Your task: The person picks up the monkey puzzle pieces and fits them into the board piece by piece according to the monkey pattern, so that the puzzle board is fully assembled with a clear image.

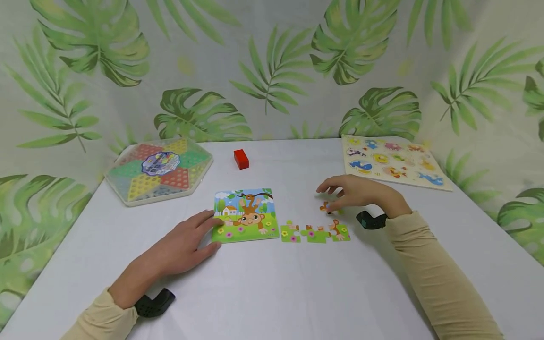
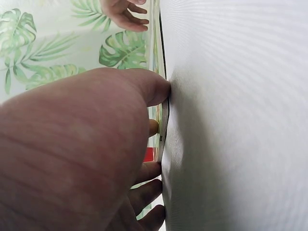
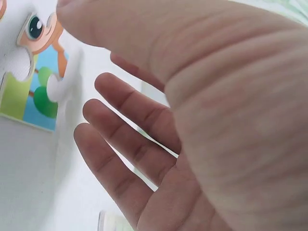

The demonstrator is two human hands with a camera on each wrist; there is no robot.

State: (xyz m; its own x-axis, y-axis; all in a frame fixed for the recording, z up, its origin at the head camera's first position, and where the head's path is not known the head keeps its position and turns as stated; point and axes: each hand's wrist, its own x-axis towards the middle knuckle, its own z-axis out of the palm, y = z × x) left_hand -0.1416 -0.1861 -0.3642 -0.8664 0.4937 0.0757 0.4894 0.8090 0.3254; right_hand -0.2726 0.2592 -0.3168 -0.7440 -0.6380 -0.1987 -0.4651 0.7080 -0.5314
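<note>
A square monkey picture board (image 1: 244, 224) lies flat on the table. My left hand (image 1: 184, 245) rests at its left side, index fingertip over the picture and thumb at the near left corner. In the left wrist view, the thumb (image 2: 156, 89) is right at the board's edge. My right hand (image 1: 354, 191) hovers over a loose puzzle piece (image 1: 324, 207), thumb tip close over it and the other fingers spread. Up close in the right wrist view, this puzzle piece (image 3: 45, 91) shows an eye and green trees. A row of bottom-edge puzzle pieces (image 1: 314, 235) lies right of the board.
A red block (image 1: 241, 159) stands behind the picture board. At the back left lies a hexagonal star-patterned game board (image 1: 159, 170). A sea-animal puzzle board (image 1: 395, 163) lies at the back right, beyond my right hand. Leaf-print cloth (image 1: 272, 71) hangs behind the white table.
</note>
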